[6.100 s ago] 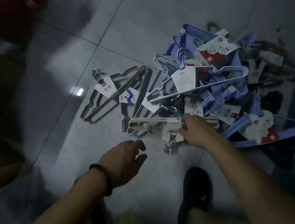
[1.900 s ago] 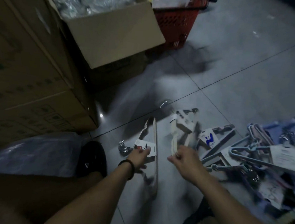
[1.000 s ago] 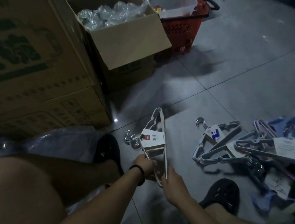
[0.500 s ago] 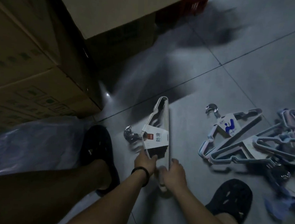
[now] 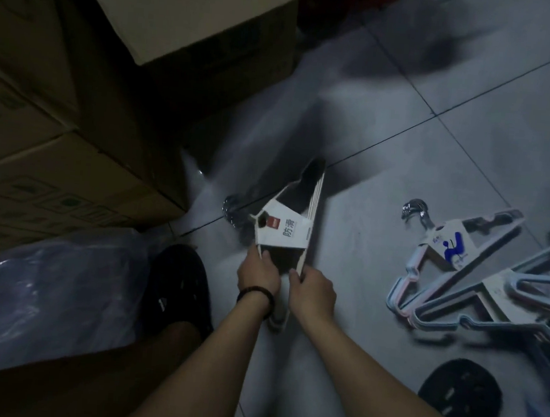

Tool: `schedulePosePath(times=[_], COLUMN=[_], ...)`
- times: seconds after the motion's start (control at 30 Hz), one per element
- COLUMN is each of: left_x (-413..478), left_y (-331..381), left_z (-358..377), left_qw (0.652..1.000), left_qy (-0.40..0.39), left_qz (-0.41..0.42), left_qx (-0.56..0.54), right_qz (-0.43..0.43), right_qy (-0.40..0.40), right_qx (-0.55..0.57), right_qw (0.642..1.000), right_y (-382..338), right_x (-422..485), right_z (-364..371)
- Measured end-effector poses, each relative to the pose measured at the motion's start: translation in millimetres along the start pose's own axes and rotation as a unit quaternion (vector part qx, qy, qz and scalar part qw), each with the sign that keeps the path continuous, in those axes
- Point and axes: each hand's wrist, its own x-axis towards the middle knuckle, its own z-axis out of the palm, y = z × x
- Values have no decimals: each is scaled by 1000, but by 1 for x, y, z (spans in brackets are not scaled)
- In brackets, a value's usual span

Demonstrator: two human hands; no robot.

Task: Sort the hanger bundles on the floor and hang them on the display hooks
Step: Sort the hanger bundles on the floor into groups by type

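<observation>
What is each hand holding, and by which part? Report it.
Both hold the white hanger bundle, just nearer than its label. The left hand pinches the sloped arm, and the right hand grips the straight bottom bars.

Brightness: dim throughout, colours greyish and muted.
Glare: one small bright glint on the floor [image 5: 355, 254], left of the white hanger bundle [image 5: 281, 232].
Shadows: dark smeared patches beyond the bundle.
Blur: soft and streaked beyond the bundle; frame edges bowed.
</observation>
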Motion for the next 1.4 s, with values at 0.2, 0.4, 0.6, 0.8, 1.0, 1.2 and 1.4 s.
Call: schedulePosePath(times=[0.2,0.4,0.6,0.8,1.0,1.2,1.4], left_x=[28,-41,-121,-173,-179,-166,-183], left_y=[10,19,60,85,82,80,100], left_z=[-10,16,88,167,209,218,188], left_qw=[997,995,937,824,777,762,794], left_qy=[-78,70,-118,-287,-254,-221,-235], left_qz=[4,35,287,388,403,404,427], left_qx=[-9,54,158,297,411,456,363], right_qz=[-14,-15,46,146,250,289,243], right_qy=[-100,-141,-42,64,116,97,78], right_qx=[29,-3,-3,138,410,496,544], right_qw=[994,990,998,977,869,813,799], right_y=[-18,40,118,204,246,256,239], right_x=[25,-3,-30,-26,-9,-3,-23], right_z=[-2,-67,-173,-221,-216,-205,-225])
